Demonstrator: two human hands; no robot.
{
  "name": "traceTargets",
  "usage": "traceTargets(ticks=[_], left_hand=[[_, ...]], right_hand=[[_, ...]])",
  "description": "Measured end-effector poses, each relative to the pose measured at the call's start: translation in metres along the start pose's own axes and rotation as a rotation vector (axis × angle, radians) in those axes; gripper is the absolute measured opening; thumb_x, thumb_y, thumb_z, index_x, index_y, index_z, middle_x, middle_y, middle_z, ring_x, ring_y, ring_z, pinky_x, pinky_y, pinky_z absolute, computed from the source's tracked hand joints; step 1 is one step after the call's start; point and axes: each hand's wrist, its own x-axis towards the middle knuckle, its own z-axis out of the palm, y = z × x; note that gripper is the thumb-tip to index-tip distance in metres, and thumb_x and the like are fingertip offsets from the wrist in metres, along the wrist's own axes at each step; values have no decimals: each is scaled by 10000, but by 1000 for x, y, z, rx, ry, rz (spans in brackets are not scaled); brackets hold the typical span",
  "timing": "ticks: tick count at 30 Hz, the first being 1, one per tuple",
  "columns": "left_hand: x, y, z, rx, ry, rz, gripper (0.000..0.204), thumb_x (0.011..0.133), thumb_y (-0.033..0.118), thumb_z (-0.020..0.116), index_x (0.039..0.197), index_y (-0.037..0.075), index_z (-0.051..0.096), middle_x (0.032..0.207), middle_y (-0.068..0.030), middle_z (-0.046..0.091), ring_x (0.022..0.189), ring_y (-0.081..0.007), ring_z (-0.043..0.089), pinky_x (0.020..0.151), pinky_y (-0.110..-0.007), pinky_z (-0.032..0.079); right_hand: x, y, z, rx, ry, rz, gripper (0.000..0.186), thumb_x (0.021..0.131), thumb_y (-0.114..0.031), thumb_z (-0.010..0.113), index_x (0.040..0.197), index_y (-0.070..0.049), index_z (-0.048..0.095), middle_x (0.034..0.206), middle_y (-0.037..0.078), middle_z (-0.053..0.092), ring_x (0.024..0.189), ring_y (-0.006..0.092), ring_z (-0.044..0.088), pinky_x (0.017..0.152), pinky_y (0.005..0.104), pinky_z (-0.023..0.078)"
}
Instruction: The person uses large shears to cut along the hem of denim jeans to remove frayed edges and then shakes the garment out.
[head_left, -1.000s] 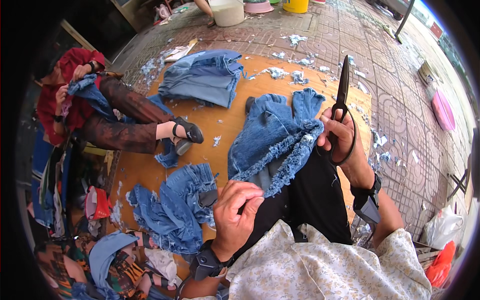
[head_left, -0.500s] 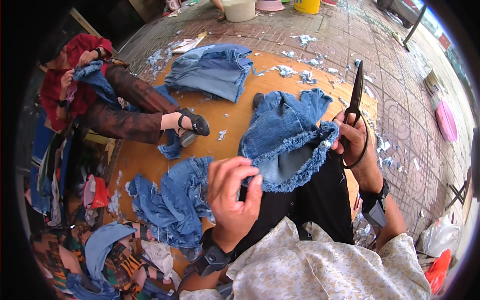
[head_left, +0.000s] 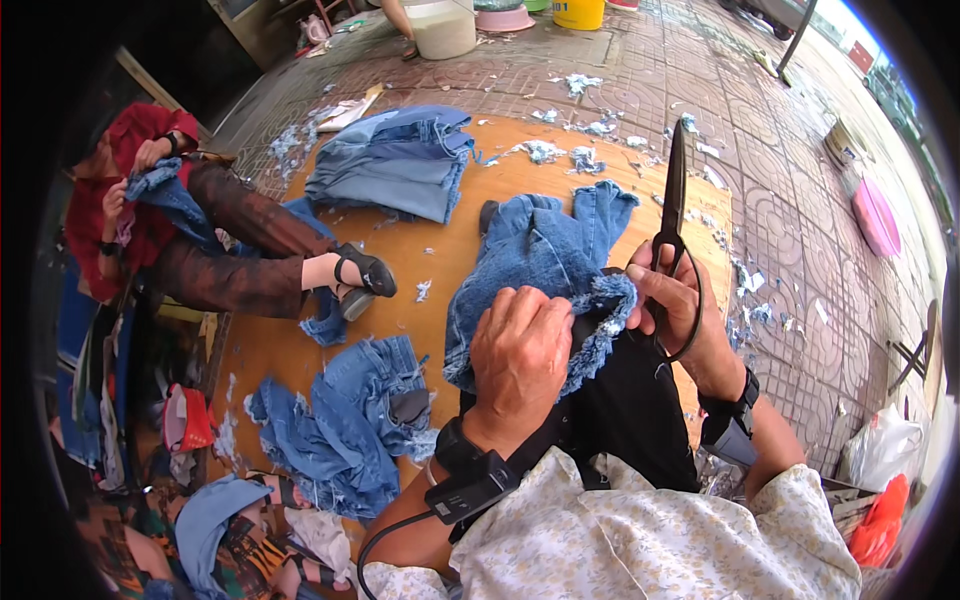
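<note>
A pair of blue jeans (head_left: 530, 235) with a thick frayed hem (head_left: 597, 350) lies across my lap. My left hand (head_left: 520, 350) is closed on the near part of the jeans, its back toward me and its fingertips hidden. Large black scissors (head_left: 675, 185) stand upright in my right hand (head_left: 680, 300), blades pointing away from me and a handle loop by the wrist. The thumb and fingers of that hand are beside the right end of the frayed hem and seem to touch it.
Folded jeans (head_left: 390, 165) lie on the wooden board (head_left: 400, 285), with crumpled jeans (head_left: 340, 430) nearer on the left. A person in red (head_left: 150, 195) sits at far left handling denim. Denim scraps (head_left: 540, 150) litter the board and paving. A pink basin (head_left: 876, 215) stands at right.
My left hand has moved right and turned over, from raised with loosely bent fingers to resting closed on the jeans. The hem's opening has narrowed. The whole view has shifted slightly.
</note>
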Motion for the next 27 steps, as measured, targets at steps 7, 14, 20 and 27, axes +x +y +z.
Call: traceTargets(ticks=[7,14,20,27], left_hand=[[-5,1,-4,49,-2,9,158,682,-63,636,823,-5,594,756,-97,577,710,-272,563,634,-362,455],[-17,4,-20,-20,100,-2,192,689,-103,584,853,-6,605,766,-124,609,699,-284,598,641,-351,477],[-22,-2,-22,-29,120,-16,212,676,-55,622,874,15,591,778,-102,597,695,-276,581,619,-345,447],[-58,31,-39,-1039,79,-799,151,883,93,551,947,-21,626,790,-68,641,645,-87,564,602,-203,456]], right_hand=[[-3,-6,4,-56,-14,-3,138,859,-131,583,880,-7,527,594,50,570,449,100,524,413,200,369],[-13,-10,10,-86,-58,41,131,855,-107,589,890,-3,516,614,33,554,477,114,573,410,203,386],[-11,-10,14,-71,-91,34,134,855,-97,595,896,0,511,637,43,562,493,126,591,403,208,395],[-14,-6,24,-52,-57,52,147,844,-122,582,880,5,517,728,63,592,470,117,548,396,197,379]])
